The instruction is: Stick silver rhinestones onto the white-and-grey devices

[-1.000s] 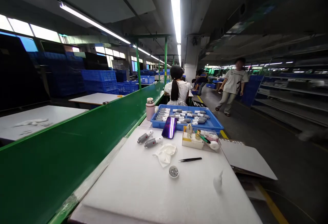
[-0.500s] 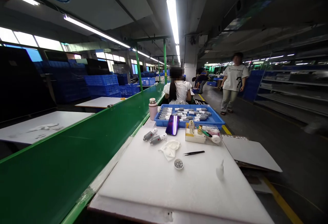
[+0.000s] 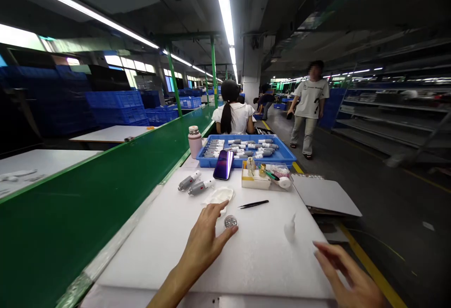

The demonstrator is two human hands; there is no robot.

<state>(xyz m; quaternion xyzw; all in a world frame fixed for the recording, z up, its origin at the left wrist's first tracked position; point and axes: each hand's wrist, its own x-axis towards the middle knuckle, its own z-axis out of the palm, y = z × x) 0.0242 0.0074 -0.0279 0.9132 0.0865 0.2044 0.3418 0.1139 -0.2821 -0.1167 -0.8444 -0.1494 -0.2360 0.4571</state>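
Note:
My left hand [image 3: 207, 233] reaches over the white tabletop [image 3: 169, 251], fingers apart, its thumb beside a small round dish of tiny metal parts [image 3: 230, 222]. Just past its fingertips lies a crumpled white cloth [image 3: 220, 196]. Black tweezers [image 3: 253, 204] rest to the right of the cloth. My right hand [image 3: 347, 270] hovers at the table's right edge with thumb and fingers apart and nothing between them. The thing nearest to it is a small translucent bottle with a thin nozzle [image 3: 290, 229]. Two grey and white cylindrical devices [image 3: 200, 187] lie at the left.
A blue tray [image 3: 243, 160] of similar devices stands at the back, with a phone [image 3: 223, 165] against it, a pink bottle [image 3: 195, 142] and a box of small supplies [image 3: 255, 182]. A green conveyor [image 3: 88, 204] runs along the left. One person sits ahead; another walks in the aisle.
Both my hands have come into view, the left over the table by the dish, the right at the right edge. The view has shifted, and the walking person is nearer.

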